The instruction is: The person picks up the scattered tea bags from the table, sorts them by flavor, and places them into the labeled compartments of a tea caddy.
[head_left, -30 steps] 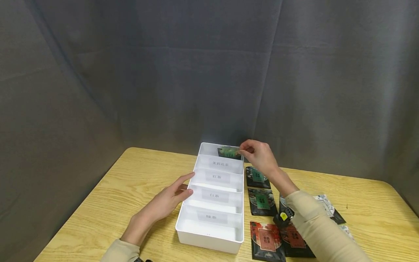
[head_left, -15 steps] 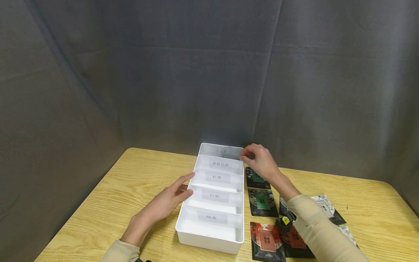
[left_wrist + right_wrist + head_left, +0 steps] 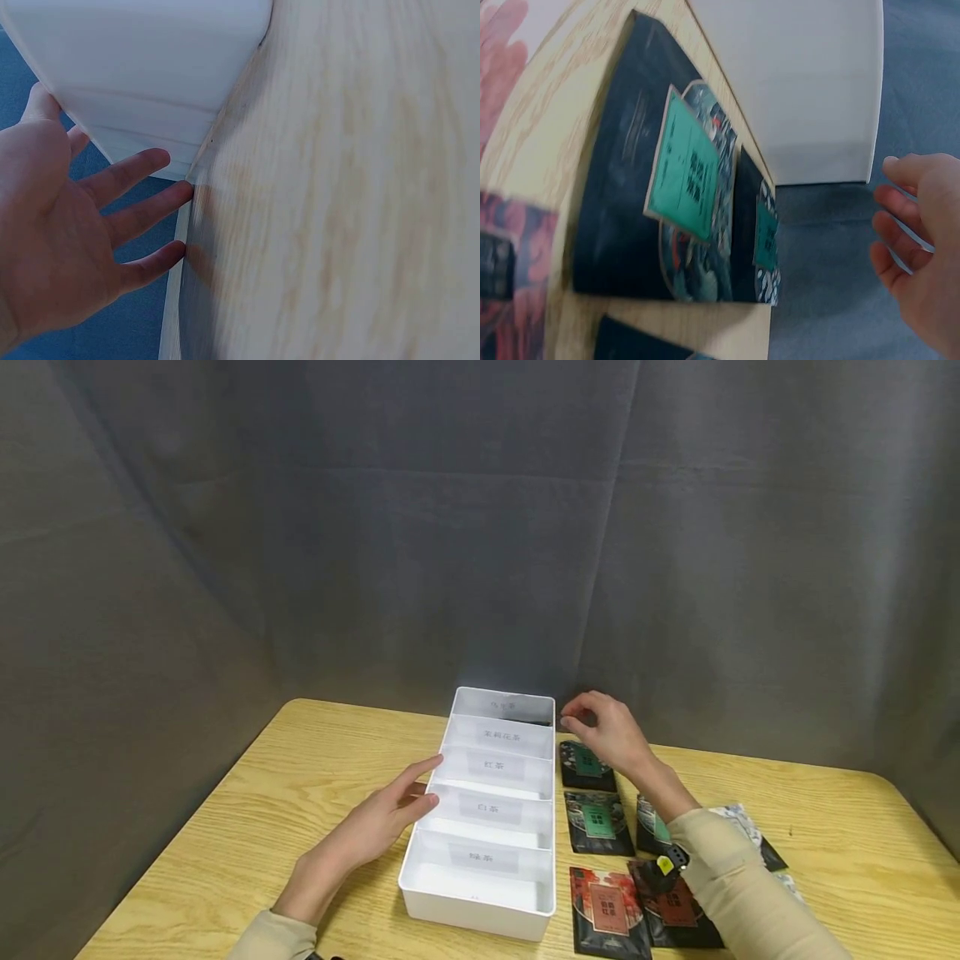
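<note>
A long white divided box stands on the table, with a paper label in each compartment. My left hand rests its thumb and a fingertip against the box's left rim, its fingers extended in the left wrist view. Off the far right corner hovers my right hand, fingers loosely bent and nothing between them; the right wrist view shows it apart from the box. A thin dark edge of a tea sachet shows low in the farthest compartment, mostly hidden by the divider. Green-labelled tea sachets lie right of the box.
Red-labelled tea sachets lie near the front right of the box. White-patterned sachets are partly covered by the right sleeve. A dark grey curtain hangs behind the wooden table.
My right hand lowered a green-labelled tea sachet into the farthest compartment, let go and drew back slightly to the right. My left hand stayed at the box's left rim.
</note>
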Available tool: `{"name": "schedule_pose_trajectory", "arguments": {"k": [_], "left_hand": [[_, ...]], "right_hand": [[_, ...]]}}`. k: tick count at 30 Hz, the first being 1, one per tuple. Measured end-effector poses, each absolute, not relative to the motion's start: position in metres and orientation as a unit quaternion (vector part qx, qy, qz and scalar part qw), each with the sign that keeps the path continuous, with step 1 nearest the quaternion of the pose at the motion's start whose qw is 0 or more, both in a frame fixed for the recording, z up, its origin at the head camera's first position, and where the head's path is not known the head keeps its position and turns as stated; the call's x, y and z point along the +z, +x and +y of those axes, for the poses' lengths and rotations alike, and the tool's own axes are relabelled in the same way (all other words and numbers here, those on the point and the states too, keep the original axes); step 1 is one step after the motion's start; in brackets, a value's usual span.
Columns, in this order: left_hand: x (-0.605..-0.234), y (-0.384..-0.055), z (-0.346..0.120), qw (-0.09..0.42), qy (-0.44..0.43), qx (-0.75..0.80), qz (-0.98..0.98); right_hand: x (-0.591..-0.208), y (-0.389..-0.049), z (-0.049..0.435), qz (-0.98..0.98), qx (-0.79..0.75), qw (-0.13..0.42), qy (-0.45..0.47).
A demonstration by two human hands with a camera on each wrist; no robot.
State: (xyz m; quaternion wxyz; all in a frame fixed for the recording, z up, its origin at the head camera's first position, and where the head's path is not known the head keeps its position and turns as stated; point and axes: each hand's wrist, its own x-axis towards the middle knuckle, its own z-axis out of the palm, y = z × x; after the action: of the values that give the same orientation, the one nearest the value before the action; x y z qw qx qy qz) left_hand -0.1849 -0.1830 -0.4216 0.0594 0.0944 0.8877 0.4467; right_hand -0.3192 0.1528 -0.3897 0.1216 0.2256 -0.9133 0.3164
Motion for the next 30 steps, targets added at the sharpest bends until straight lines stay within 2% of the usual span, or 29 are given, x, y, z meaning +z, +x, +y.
{"name": "schedule_pose_trajectory", "arguments": {"k": [12,30], "left_hand": [[-0.422,-0.186,-0.182,0.057,0.096,0.445,0.888],[-0.420,-0.184,-0.185,0.058,0.090,0.442,0.891]], "right_hand": [[-0.400,-0.325,0.174,-0.931,0.303,0.097,0.179],[-0.406,-0.336,0.192,-0.947,0.279,0.026,0.158]]}}
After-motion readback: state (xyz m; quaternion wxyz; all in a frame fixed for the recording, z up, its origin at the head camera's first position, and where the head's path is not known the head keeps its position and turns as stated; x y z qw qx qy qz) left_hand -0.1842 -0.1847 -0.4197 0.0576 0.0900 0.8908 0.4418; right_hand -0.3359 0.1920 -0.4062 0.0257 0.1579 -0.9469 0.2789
